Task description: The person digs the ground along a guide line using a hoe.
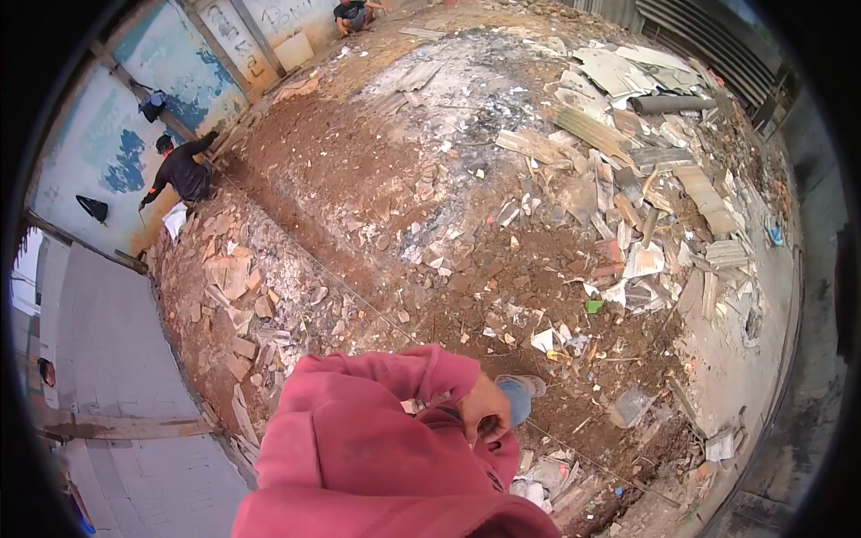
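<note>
My left hand [485, 411] comes out of a maroon sleeve [395, 372] bent across the front of my body. Its fingers are curled in, and whatever they may hold is hidden. A jeans leg and a light shoe [535, 386] show just beyond it. A thin string [359, 294] stretches over the ground along a shallow trench [287, 220], passes behind my sleeve and reappears at the lower right [610, 470]. My right hand is out of sight; a maroon sleeve fills the bottom edge.
A person in dark clothes [186, 170] crouches by the blue-white wall [117, 134]; another person [354, 16] squats at the far end. Broken bricks [235, 273] lie at left. Boards and roofing sheets [619, 72] are heaped at right. Grey panels [117, 332] border the left.
</note>
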{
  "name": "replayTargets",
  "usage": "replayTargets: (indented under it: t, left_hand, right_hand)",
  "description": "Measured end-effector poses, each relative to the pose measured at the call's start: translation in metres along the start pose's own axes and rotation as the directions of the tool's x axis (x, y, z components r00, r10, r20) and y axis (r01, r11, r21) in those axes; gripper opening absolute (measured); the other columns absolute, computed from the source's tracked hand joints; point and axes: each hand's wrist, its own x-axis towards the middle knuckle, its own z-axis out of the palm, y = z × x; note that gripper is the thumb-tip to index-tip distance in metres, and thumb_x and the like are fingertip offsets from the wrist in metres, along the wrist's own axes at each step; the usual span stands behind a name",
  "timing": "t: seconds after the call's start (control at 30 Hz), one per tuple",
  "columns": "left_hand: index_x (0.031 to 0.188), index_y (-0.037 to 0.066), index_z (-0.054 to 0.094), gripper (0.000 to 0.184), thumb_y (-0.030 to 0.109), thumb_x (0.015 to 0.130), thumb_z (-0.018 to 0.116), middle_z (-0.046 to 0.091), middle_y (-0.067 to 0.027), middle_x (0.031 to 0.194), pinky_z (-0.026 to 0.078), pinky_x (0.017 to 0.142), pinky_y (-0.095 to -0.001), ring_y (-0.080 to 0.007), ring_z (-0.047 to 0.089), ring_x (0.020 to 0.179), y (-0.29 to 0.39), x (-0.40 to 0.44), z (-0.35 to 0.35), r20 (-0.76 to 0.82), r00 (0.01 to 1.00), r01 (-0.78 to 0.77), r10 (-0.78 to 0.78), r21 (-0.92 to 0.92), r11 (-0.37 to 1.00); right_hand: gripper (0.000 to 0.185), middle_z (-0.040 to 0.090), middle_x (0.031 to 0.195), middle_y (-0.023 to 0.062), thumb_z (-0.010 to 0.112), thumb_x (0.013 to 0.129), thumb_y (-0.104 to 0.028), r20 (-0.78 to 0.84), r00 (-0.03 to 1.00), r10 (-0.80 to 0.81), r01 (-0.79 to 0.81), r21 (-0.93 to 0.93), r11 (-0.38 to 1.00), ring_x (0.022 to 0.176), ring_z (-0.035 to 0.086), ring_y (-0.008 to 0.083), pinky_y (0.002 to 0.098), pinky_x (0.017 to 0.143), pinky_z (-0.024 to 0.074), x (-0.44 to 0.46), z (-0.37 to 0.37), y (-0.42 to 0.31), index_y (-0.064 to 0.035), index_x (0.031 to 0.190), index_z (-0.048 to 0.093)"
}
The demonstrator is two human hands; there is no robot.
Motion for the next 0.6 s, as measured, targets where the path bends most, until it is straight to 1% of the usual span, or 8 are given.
replayTargets:
  t: [0.07,0.17,0.37,0.4,0.47,0.5,0.57,0.6]
  left_hand:
    - [0.101,0.004,0.065,0.037,0.023,0.078,0.086,0.070,-0.0081,0.088,0.054,0.072,-0.0332,-0.0187,0.067,0.081,0.007,0.024,-0.020,0.095,0.994,0.053,-0.053,-0.004,0.999]
    - [0.103,0.005,0.064,0.024,0.013,0.084,0.077,0.068,-0.0046,0.087,0.050,0.068,-0.0304,-0.0139,0.065,0.078,0.014,0.077,-0.054,0.174,0.985,0.019,0.001,-0.117,0.993]
    - [0.103,0.008,0.063,0.015,0.008,0.089,0.069,0.062,0.0024,0.082,0.044,0.066,-0.0250,-0.0049,0.056,0.076,-0.020,0.243,-0.150,0.218,0.972,0.113,-0.088,-0.105,0.988]
    - [0.103,0.008,0.063,0.015,0.008,0.089,0.069,0.062,0.0024,0.082,0.044,0.066,-0.0250,-0.0049,0.056,0.076,-0.033,0.274,-0.168,0.283,0.956,0.113,-0.081,-0.097,0.989]
    - [0.096,0.006,0.063,0.013,0.010,0.086,0.071,0.064,0.0015,0.080,0.044,0.062,-0.0262,-0.0071,0.058,0.071,-0.058,0.350,-0.209,-0.034,0.991,0.124,-0.129,-0.126,0.984]
    - [0.096,0.006,0.063,0.013,0.010,0.086,0.071,0.064,0.0015,0.080,0.044,0.062,-0.0262,-0.0071,0.058,0.071,-0.065,0.391,-0.234,-0.008,0.994,0.106,-0.108,-0.104,0.989]
    - [0.096,0.005,0.065,0.015,0.015,0.087,0.072,0.065,-0.0024,0.076,0.046,0.060,-0.0285,-0.0108,0.059,0.066,-0.073,0.445,-0.272,-0.356,0.934,0.101,-0.008,0.241,0.965]
    - [0.096,0.004,0.064,0.016,0.017,0.089,0.071,0.063,-0.0013,0.074,0.046,0.062,-0.0269,-0.0101,0.057,0.065,-0.066,0.467,-0.291,-0.396,0.917,0.190,-0.044,0.338,0.922]
  right_hand:
    - [0.026,0.055,0.090,0.0079,0.045,0.095,-0.024,-0.032,0.999,0.013,-0.010,0.083,0.997,0.073,0.054,0.0243,0.0404,0.073,0.0512,0.019,-0.026,-0.014,-0.0050,0.112,0.048]
    - [0.026,0.055,0.091,0.0080,0.045,0.095,-0.024,-0.154,0.987,0.056,-0.006,0.308,0.951,0.074,0.055,0.0243,0.0405,0.074,0.0512,0.043,-0.096,-0.023,-0.0048,0.113,0.048]
    - [0.028,0.055,0.093,0.0082,0.045,0.095,-0.025,-0.376,0.899,0.225,0.090,0.661,0.745,0.076,0.055,0.0243,0.0409,0.076,0.0511,0.058,-0.164,-0.003,-0.0045,0.114,0.049]
    - [0.028,0.055,0.093,0.0082,0.045,0.096,-0.025,-0.393,0.883,0.255,0.107,0.698,0.708,0.076,0.055,0.0243,0.0409,0.076,0.0511,0.061,-0.167,0.000,-0.0045,0.114,0.049]
    - [0.028,0.055,0.094,0.0083,0.045,0.096,-0.025,-0.412,0.860,0.299,0.142,0.759,0.636,0.077,0.055,0.0243,0.0411,0.077,0.0511,0.072,-0.162,-0.005,-0.0044,0.115,0.049]
    - [0.029,0.055,0.094,0.0083,0.045,0.096,-0.026,-0.418,0.851,0.319,0.158,0.782,0.603,0.077,0.055,0.0243,0.0411,0.077,0.0511,0.078,-0.158,-0.008,-0.0044,0.115,0.049]
    - [0.029,0.055,0.095,0.0084,0.044,0.096,-0.026,-0.425,0.833,0.356,0.166,0.804,0.571,0.078,0.055,0.0243,0.0412,0.078,0.0510,0.083,-0.144,-0.018,-0.0043,0.115,0.049]
    - [0.029,0.055,0.095,0.0084,0.044,0.096,-0.026,-0.425,0.820,0.384,0.160,0.814,0.558,0.078,0.055,0.0244,0.0413,0.078,0.0510,0.082,-0.145,-0.015,-0.0042,0.115,0.049]
